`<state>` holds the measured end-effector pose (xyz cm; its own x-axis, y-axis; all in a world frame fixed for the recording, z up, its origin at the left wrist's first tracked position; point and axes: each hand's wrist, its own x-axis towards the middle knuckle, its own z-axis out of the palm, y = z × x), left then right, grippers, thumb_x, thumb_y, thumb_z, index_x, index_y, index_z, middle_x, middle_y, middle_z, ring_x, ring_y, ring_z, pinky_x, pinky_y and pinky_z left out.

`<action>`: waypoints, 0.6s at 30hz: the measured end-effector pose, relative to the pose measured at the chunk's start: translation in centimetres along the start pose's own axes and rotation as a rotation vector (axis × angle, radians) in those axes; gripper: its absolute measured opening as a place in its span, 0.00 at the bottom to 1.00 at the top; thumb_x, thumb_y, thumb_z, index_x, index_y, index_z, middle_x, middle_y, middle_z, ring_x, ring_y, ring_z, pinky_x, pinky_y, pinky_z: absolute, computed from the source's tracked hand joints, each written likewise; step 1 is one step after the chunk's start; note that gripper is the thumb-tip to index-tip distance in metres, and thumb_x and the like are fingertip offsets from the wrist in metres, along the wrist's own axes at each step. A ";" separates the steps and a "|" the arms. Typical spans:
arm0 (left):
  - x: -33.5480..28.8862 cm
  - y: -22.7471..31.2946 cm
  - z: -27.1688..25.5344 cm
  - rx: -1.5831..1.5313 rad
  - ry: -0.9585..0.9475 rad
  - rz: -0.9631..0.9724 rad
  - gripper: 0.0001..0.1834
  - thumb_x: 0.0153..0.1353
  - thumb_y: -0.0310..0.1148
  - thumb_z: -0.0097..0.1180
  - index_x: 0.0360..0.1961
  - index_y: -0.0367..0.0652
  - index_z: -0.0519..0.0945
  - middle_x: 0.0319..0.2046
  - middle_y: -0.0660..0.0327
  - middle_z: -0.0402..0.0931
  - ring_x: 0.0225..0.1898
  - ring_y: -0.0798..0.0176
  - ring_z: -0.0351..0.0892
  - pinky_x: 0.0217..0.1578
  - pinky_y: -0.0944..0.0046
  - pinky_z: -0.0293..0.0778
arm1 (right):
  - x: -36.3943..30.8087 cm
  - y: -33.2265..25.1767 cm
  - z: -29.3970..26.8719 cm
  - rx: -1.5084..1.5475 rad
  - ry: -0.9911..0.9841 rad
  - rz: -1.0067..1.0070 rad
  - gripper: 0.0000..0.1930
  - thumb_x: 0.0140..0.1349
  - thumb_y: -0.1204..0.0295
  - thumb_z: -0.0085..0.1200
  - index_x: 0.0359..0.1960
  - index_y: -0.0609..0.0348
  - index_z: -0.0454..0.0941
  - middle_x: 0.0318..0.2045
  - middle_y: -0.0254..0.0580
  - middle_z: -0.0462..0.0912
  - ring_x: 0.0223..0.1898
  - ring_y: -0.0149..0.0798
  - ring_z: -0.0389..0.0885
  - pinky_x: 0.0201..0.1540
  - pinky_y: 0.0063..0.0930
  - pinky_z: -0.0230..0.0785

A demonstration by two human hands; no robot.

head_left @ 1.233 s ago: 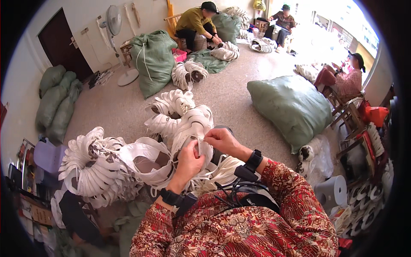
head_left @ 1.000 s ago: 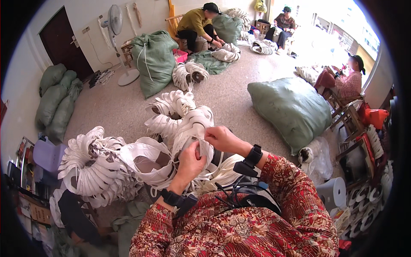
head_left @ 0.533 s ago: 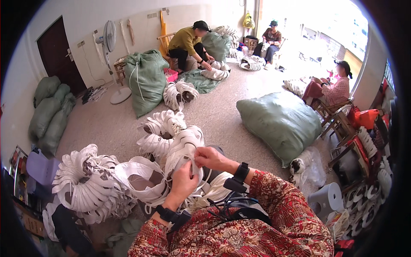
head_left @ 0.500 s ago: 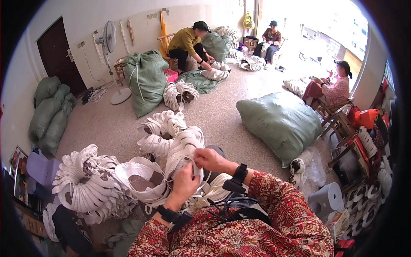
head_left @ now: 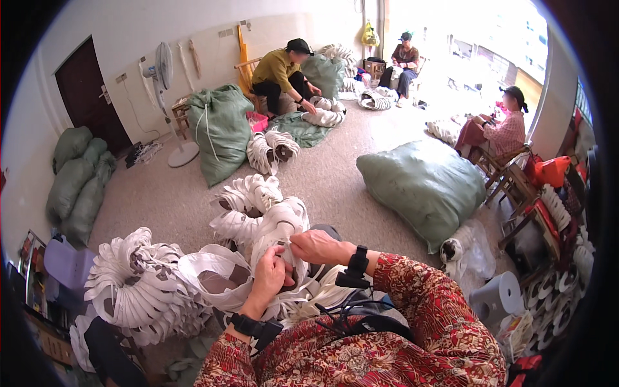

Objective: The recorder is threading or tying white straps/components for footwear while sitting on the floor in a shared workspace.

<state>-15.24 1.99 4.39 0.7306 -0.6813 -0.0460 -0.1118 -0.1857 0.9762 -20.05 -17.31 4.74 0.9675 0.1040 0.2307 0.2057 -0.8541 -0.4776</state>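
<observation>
In front of me lies a white shoe upper (head_left: 276,227), at the near end of a row of uppers nested together. My left hand (head_left: 268,278) is closed at its near side, thumb and fingers pinched together. My right hand (head_left: 317,247) pinches at the right edge of the same upper, its fingertips close to the left ones. Any lace between the fingertips is too small to make out. Just left of my hands rests a wide, open white upper (head_left: 216,271) with a brownish inside. White laces (head_left: 325,293) lie in a bundle by my lap.
A large pile of nested white uppers (head_left: 138,284) stands at left. Full green sacks (head_left: 422,187) (head_left: 221,135) sit on the floor ahead. A standing fan (head_left: 184,153), grey stool (head_left: 495,298) and purple chair (head_left: 68,261) are around. Three people (head_left: 280,77) work seated farther off.
My left hand has shifted slightly left, and its fingers are more curled. The right hand stays at the upper's right edge. The whole view has moved a little.
</observation>
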 end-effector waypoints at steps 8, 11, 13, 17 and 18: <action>-0.1 -0.3 0.1 -0.059 -0.008 -0.017 0.18 0.66 0.23 0.42 0.55 0.30 0.69 0.25 0.54 0.81 0.16 0.62 0.81 0.18 0.66 0.76 | 0.7 -1.3 -0.9 -0.117 -0.179 0.053 0.22 0.64 0.60 0.45 0.22 0.67 0.80 0.23 0.63 0.81 0.28 0.61 0.83 0.35 0.51 0.75; -0.3 0.2 0.4 0.017 -0.014 -0.003 0.18 0.66 0.22 0.42 0.57 0.28 0.69 0.28 0.53 0.81 0.19 0.63 0.81 0.20 0.67 0.79 | 1.0 -1.8 -0.8 -0.179 -0.235 0.076 0.21 0.62 0.62 0.45 0.24 0.69 0.81 0.24 0.62 0.82 0.29 0.61 0.84 0.36 0.51 0.76; -0.1 -0.2 0.5 -0.018 -0.012 -0.026 0.18 0.67 0.22 0.42 0.57 0.28 0.69 0.28 0.53 0.81 0.19 0.63 0.81 0.20 0.67 0.79 | 1.5 -1.4 -0.5 -0.288 -0.320 0.052 0.20 0.61 0.62 0.46 0.24 0.69 0.81 0.25 0.62 0.83 0.29 0.61 0.84 0.36 0.52 0.76; 0.1 -1.8 0.3 -0.034 0.038 -0.018 0.15 0.70 0.25 0.44 0.54 0.29 0.70 0.29 0.54 0.82 0.19 0.63 0.81 0.20 0.67 0.78 | 1.5 -2.2 -1.6 -0.237 -0.323 -0.042 0.19 0.60 0.64 0.47 0.23 0.69 0.81 0.25 0.62 0.82 0.29 0.59 0.85 0.35 0.52 0.77; 0.5 -2.1 0.1 -0.025 0.037 0.018 0.13 0.71 0.27 0.46 0.52 0.30 0.71 0.30 0.54 0.82 0.19 0.63 0.81 0.19 0.68 0.77 | 1.5 -2.4 -2.2 -0.321 -0.359 -0.158 0.18 0.60 0.65 0.48 0.23 0.69 0.81 0.24 0.61 0.82 0.29 0.59 0.85 0.36 0.51 0.77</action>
<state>-14.72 1.99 2.26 0.7530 -0.6577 -0.0211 -0.1084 -0.1556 0.9819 -19.40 -16.25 8.05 0.9296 0.3647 -0.0542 0.3521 -0.9218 -0.1623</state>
